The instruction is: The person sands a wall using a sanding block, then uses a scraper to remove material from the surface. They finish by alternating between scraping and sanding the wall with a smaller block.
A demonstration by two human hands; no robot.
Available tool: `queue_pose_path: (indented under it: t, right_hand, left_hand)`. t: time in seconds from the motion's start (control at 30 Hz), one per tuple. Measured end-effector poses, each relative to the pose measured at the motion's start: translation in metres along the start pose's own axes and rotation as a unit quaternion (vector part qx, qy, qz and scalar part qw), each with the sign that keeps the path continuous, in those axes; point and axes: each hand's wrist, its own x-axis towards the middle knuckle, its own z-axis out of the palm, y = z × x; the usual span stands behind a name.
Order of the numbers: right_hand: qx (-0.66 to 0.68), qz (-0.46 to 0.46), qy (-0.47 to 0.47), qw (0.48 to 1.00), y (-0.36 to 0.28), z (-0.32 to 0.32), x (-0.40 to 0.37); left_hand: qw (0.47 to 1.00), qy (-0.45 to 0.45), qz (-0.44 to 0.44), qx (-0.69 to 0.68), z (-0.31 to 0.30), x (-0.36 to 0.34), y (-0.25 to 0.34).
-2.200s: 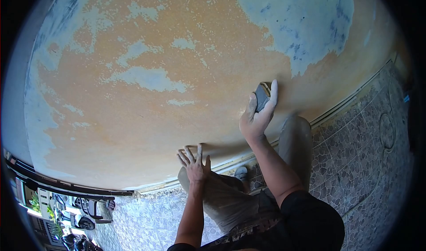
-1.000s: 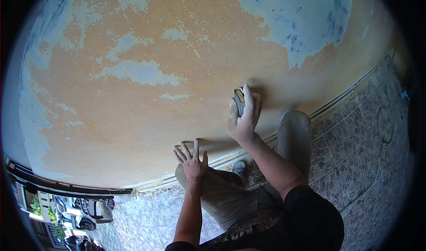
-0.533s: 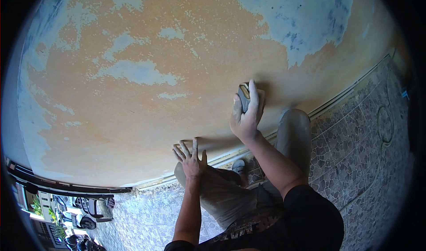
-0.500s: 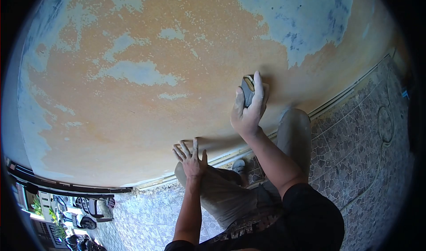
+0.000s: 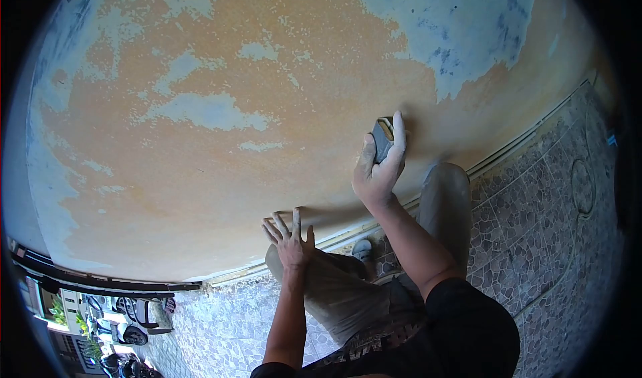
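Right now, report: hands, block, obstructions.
Right hand gripping grey block at wall. Left hand empty, fingers spread at wall. Right knee close by; nothing visibly blocking.

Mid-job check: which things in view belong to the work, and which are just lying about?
Belonging to the work:
patchy orange-and-white wall
grey block, gripped in the right hand
left hand, spread against the wall

Apart from it:
looped hose or cable on the paving
scooter, lower left
green plants

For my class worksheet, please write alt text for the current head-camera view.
A person's right hand grips a grey block at a wall patched in orange and pale blue-white. The left hand, fingers spread, is at the wall too, lower in the picture. Below lies a stone-patterned floor.
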Motion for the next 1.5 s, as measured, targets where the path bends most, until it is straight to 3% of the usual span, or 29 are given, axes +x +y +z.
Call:
queue_pose_path:
  t: [0.1,0.17,0.27,0.37,0.5,0.57,0.63,0.7,0.77,0.83,0.9,0.97,1.07,1.17,1.23,1.33,1.5]
  right_hand:
    - [0.011,-0.014,0.007,1.000,0.002,0.001,-0.007]
    - [-0.051,-0.118,-0.084,0.988,0.023,-0.011,-0.046]
    - [-0.088,-0.137,-0.174,0.971,0.035,-0.027,-0.066]
    - [-0.044,-0.053,-0.113,0.991,0.007,-0.017,-0.036]
    - [0.016,-0.011,0.003,1.000,0.001,0.006,-0.014]
    - [-0.012,-0.042,-0.017,0.999,0.006,-0.003,-0.024]
    - [-0.071,-0.135,-0.109,0.982,0.027,-0.014,-0.054]
    - [-0.069,-0.134,-0.137,0.979,0.035,-0.019,-0.062]
    - [-0.024,-0.066,-0.156,0.985,0.016,-0.023,-0.045]
    - [-0.032,-0.063,-0.127,0.989,0.001,-0.012,-0.011]
    - [0.023,-0.023,-0.029,0.999,-0.006,0.000,0.010]
    - [0.052,-0.009,-0.020,0.998,-0.003,0.004,-0.004]
    - [-0.050,-0.139,-0.104,0.983,0.025,-0.012,-0.046]
    - [-0.085,-0.157,-0.179,0.967,0.040,-0.026,-0.067]
    - [-0.074,-0.118,-0.191,0.972,0.021,-0.026,-0.054]
    - [-0.004,-0.062,-0.060,0.996,-0.001,-0.007,-0.009]
    - [-0.013,-0.091,-0.045,0.995,0.011,-0.002,-0.025]
  left_hand:
    - [1.000,0.020,0.018,0.008,0.004,0.000,-0.003]
    - [1.000,0.017,0.006,-0.009,-0.004,0.003,0.001]
    - [1.000,0.019,0.002,-0.025,-0.003,0.002,0.004]
    - [1.000,0.014,0.001,-0.021,-0.006,0.001,0.002]
    - [1.000,0.001,-0.002,-0.003,-0.006,0.002,0.003]
    - [1.000,0.008,-0.010,-0.023,-0.009,0.006,0.005]
    - [1.000,-0.004,-0.012,-0.020,-0.008,0.002,0.005]
    - [1.000,0.003,-0.001,-0.005,-0.002,0.003,0.003]
    - [1.000,0.003,0.005,0.006,-0.003,0.001,0.002]
    - [1.000,-0.004,0.006,0.003,-0.005,-0.001,0.002]
    - [1.000,0.003,0.005,0.000,-0.005,0.000,0.002]
    - [1.000,0.016,-0.001,-0.010,-0.004,0.002,0.003]
    - [1.000,0.009,-0.006,-0.019,-0.002,0.001,0.002]
    - [1.000,0.011,-0.003,-0.025,-0.004,0.001,0.003]
    - [1.000,0.007,-0.003,-0.025,-0.005,0.004,0.003]
    - [1.000,-0.002,-0.008,-0.025,-0.007,0.000,0.005]
    - [1.000,0.025,0.004,-0.017,-0.002,0.003,0.002]
